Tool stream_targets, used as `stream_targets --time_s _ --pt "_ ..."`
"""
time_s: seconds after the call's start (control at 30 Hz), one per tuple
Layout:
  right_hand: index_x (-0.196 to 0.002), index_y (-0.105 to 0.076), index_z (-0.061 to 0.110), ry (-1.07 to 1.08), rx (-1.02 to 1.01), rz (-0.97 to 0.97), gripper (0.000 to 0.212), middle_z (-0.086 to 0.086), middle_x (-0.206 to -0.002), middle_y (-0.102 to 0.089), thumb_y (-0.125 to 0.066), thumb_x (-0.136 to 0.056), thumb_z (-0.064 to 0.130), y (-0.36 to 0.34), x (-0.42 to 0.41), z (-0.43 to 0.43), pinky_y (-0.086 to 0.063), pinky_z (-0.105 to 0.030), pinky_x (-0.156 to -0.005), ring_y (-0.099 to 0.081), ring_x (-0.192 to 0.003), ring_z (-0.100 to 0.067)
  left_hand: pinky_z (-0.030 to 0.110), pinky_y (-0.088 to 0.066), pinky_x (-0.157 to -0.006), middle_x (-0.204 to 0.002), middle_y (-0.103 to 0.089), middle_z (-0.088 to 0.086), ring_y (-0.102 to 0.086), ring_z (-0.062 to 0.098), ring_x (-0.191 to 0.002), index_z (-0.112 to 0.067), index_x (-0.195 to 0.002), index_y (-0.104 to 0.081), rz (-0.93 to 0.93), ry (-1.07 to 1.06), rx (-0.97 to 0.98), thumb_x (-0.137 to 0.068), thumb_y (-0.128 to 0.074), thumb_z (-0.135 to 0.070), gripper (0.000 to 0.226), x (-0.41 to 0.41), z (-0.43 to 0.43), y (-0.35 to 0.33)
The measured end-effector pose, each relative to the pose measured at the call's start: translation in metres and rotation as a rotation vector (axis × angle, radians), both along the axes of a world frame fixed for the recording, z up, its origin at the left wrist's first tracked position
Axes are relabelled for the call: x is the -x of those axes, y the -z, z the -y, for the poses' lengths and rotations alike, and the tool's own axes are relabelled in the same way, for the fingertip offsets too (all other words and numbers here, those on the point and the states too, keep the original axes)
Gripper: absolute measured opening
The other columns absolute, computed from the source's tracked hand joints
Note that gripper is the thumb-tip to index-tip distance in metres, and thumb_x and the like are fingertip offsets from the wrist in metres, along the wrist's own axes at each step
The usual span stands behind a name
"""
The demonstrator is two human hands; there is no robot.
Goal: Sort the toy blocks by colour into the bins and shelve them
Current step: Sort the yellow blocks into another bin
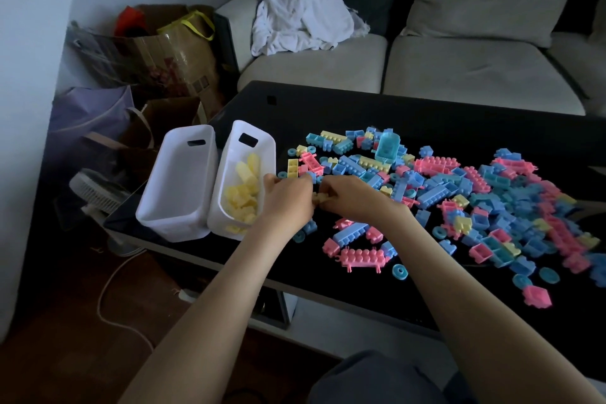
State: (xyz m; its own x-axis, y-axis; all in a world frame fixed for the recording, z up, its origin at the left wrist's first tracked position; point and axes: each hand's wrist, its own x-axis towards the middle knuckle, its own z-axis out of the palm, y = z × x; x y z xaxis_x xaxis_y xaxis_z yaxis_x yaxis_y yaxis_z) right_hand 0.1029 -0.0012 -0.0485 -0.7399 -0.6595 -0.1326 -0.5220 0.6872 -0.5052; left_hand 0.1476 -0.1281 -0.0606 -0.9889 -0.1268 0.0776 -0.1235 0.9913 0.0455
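Note:
A wide pile of pink, blue, teal and yellow toy blocks covers the right half of the black table. Two white bins stand at the table's left end. The right bin holds several yellow blocks; the left bin has nothing in it. My left hand and my right hand meet just right of the yellow bin. Between their fingertips sits a small yellow block, pinched from both sides. No shelf is in view.
A light sofa with a crumpled white cloth runs behind the table. Bags and cardboard are stacked at the left wall, with a small fan and a white cable on the floor.

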Motion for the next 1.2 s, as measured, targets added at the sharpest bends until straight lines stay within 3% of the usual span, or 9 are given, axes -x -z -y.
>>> stream_targets --time_s 0.17,0.3,0.47,0.6,0.67,0.8,1.0,1.13,1.2 --pt "-0.101 -0.055 0.006 0.0 0.015 0.015 0.017 -0.006 -0.097 -0.056 -0.053 -0.091 0.02 0.001 -0.001 0.001 -0.04 -0.027 -0.066 -0.049 -0.077 -0.016 0.033 -0.022 -0.081 -0.077 -0.053 -0.008 -0.061 0.02 -0.095 -0.019 -0.124 -0.047 -0.011 -0.036 -0.037 -0.093 -0.049 -0.029 0.033 -0.006 0.006 -0.016" --pt "-0.105 -0.055 0.01 0.001 0.09 0.015 0.017 -0.002 -0.098 -0.055 -0.056 -0.091 0.02 -0.005 -0.005 0.005 -0.04 -0.023 -0.065 -0.051 -0.08 -0.014 0.032 -0.029 -0.082 -0.084 -0.064 -0.007 -0.061 0.018 -0.093 -0.021 -0.109 -0.053 -0.077 -0.079 -0.26 -0.091 -0.05 -0.039 0.025 -0.014 0.013 -0.026" --pt "-0.104 -0.057 0.009 0.015 0.268 -0.015 0.018 -0.005 -0.095 -0.059 -0.057 -0.09 0.02 -0.014 -0.021 0.018 -0.046 -0.028 -0.069 -0.053 -0.079 -0.016 0.028 -0.041 -0.056 -0.065 -0.066 0.005 -0.062 0.019 -0.063 -0.009 -0.073 -0.059 -0.202 -0.229 -0.734 -0.09 -0.055 -0.031 0.028 -0.028 0.037 -0.034" --pt "-0.102 -0.057 0.006 -0.042 0.372 -0.074 0.021 -0.007 -0.093 -0.059 -0.06 -0.089 0.023 -0.027 -0.036 0.041 -0.043 -0.026 -0.065 -0.052 -0.077 -0.018 0.035 -0.055 -0.076 -0.076 -0.071 0.006 -0.069 0.018 -0.074 -0.007 -0.087 -0.062 -0.179 -0.417 -1.161 -0.093 -0.055 -0.023 0.018 -0.041 0.049 -0.045" --pt "-0.101 -0.056 0.003 -0.056 0.385 -0.116 0.023 -0.008 -0.093 -0.057 -0.06 -0.089 0.022 -0.028 -0.038 0.051 -0.042 -0.027 -0.064 -0.052 -0.078 -0.02 0.036 -0.057 -0.072 -0.085 -0.069 0.01 -0.069 0.021 -0.076 -0.004 -0.101 -0.058 -0.165 -0.49 -1.381 -0.095 -0.054 -0.019 0.016 -0.047 0.046 -0.051" --pt "-0.103 -0.055 0.005 -0.024 0.413 -0.128 0.018 -0.005 -0.094 -0.053 -0.057 -0.09 0.016 -0.027 -0.034 0.057 -0.034 -0.015 -0.057 -0.048 -0.079 -0.017 0.037 -0.06 -0.065 -0.08 -0.068 0.012 -0.069 0.023 -0.07 -0.002 -0.092 -0.059 -0.188 -0.483 -1.666 -0.098 -0.048 -0.013 0.017 -0.053 0.039 -0.06" --pt "-0.116 -0.056 0.007 -0.059 0.375 -0.082 0.029 -0.009 -0.111 -0.056 -0.06 -0.09 0.02 -0.029 -0.037 0.06 -0.043 -0.019 -0.071 -0.052 -0.091 -0.017 0.035 -0.059 -0.066 -0.075 -0.069 0.004 -0.067 0.02 -0.064 -0.012 -0.084 -0.062 -0.285 -0.513 -0.862 -0.094 -0.051 -0.035 0.027 -0.042 0.06 -0.056" --pt "-0.129 -0.05 0.015 -0.142 0.238 -0.102 0.042 -0.004 -0.123 -0.052 -0.061 -0.089 0.028 -0.024 -0.037 0.06 -0.038 -0.035 -0.096 -0.043 -0.111 -0.019 0.03 -0.044 -0.058 -0.071 -0.057 0.002 -0.056 0.017 -0.065 -0.012 -0.086 -0.058 0.045 -0.358 -0.263 -0.092 -0.054 -0.039 0.028 -0.039 0.074 -0.049" --pt "-0.131 -0.048 0.014 -0.101 0.3 -0.115 0.039 -0.006 -0.124 -0.051 -0.055 -0.093 0.022 -0.024 -0.032 0.055 -0.039 -0.035 -0.098 -0.045 -0.113 -0.02 0.029 -0.043 -0.062 -0.075 -0.059 0.002 -0.057 0.018 -0.07 -0.013 -0.088 -0.062 0.151 -0.348 -0.166 -0.089 -0.056 -0.043 0.031 -0.037 0.078 -0.045"
